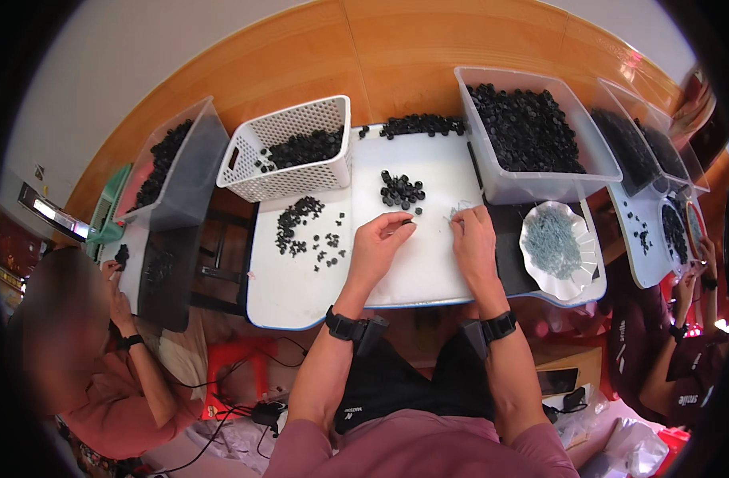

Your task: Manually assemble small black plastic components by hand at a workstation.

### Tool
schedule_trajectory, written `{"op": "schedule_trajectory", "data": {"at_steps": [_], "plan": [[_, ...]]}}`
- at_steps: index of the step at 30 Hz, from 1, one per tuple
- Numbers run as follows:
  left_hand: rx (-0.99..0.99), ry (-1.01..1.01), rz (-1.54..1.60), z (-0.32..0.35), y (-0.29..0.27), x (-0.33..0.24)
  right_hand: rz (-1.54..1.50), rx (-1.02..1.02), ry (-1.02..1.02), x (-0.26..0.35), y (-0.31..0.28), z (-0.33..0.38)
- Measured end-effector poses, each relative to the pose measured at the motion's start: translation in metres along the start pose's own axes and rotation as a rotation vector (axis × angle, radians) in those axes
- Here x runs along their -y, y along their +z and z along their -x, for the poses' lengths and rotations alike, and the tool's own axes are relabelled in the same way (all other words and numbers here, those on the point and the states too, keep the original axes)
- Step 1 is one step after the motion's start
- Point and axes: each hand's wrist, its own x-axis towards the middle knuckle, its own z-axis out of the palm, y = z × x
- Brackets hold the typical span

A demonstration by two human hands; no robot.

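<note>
Over the white work surface (428, 275), my left hand (376, 245) pinches a small black part (407, 221) between thumb and fingertips. My right hand (475, 243) is closed, thumb against fingers, beside a few thin pale blue-grey pieces (460, 210); what its fingertips hold is too small to make out. Just beyond my hands lies a small heap of round black parts (402, 190). Smaller, irregular black pieces (298, 225) are scattered to the left. On the right, a white fluted dish (533, 267) holds many of the thin blue-grey pieces.
A white perforated basket (288, 179) and a large clear bin (532, 185), both with black parts, stand at the back. More black parts (422, 125) lie between them. Co-workers sit at either side, a hand (119, 299) showing left. A red stool (257, 370) is below.
</note>
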Motion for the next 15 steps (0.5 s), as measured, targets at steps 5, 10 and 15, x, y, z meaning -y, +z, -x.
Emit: {"op": "schedule_trajectory", "data": {"at_steps": [5,10,15], "plan": [[-0.293,0.196,-0.356,-0.02,-0.058,-0.046,0.074,-0.052,-0.103,-0.001,0.001,0.001],[-0.43,0.377,-0.652,-0.073,-0.111,-0.098,-0.036,-0.082,-0.097,0.012,0.0,0.001],[-0.479,0.782,-0.902,-0.089,-0.09,-0.089,-0.034,-0.105,-0.109,0.006,-0.005,0.003]]}}
